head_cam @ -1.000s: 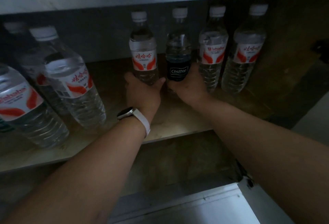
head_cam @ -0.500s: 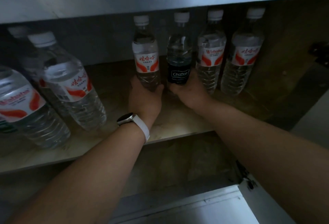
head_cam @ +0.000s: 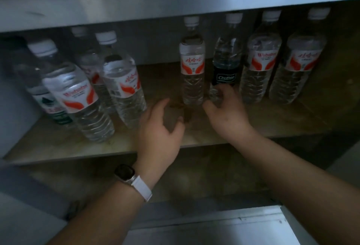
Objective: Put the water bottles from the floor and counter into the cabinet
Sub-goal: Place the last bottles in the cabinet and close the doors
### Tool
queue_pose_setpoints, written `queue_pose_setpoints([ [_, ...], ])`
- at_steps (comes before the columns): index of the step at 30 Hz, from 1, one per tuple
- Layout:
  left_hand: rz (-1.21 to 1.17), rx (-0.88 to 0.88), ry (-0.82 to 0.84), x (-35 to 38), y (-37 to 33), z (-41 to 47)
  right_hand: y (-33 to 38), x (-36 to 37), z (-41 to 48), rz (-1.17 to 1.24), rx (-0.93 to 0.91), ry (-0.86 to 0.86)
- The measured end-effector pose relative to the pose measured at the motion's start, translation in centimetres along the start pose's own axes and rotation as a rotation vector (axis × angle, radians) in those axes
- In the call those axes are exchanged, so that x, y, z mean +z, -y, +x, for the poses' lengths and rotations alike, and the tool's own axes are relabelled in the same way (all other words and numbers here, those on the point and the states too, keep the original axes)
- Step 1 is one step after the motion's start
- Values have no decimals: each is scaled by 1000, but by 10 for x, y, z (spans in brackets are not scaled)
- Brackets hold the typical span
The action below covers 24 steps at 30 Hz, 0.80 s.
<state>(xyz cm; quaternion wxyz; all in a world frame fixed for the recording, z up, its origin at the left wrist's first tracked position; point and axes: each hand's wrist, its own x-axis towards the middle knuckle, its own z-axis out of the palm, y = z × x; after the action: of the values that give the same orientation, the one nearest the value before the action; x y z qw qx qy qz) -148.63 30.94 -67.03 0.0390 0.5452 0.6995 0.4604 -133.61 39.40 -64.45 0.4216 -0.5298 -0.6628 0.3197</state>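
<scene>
Your L hand (head_cam: 159, 126), white-strap watch (head_cam: 126, 172) on the wrist, hovers w/ fingers loosely spread and holding nothing, at 7 o'clock of the upright red-label bottle (head_cam: 192, 69) on the cabinet shelf (head_cam: 272, 122). Your R hand (head_cam: 228, 114) curves thumb and fingers about the base of the black-label bottle (head_cam: 226, 63), which stands just beside the first at 3 o'clock; can't tell if it grips or only touches. Two more bottles (head_cam: 259, 65) line up further toward 3 o'clock, and a bottle cluster (head_cam: 78, 96) stands at 9 o'clock, well apart.
</scene>
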Motion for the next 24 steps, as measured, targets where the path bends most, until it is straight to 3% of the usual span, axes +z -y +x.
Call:
queue_pose_setpoints([
  [6, -33, 84, -254, -50, 35, -16, 32, 50, -19, -29, -123, 201],
  [12, -95, -26, -470, -85, 64, -10, 63, 87, -26, 14, -114, 343],
  [18, -199, -164, -420, -104, 73, 6, 84, 111, -26, 121, -87, 392],
  [24, -163, -217, -361, -101, 74, 20, 88, 123, -25, 68, -107, 341],
])
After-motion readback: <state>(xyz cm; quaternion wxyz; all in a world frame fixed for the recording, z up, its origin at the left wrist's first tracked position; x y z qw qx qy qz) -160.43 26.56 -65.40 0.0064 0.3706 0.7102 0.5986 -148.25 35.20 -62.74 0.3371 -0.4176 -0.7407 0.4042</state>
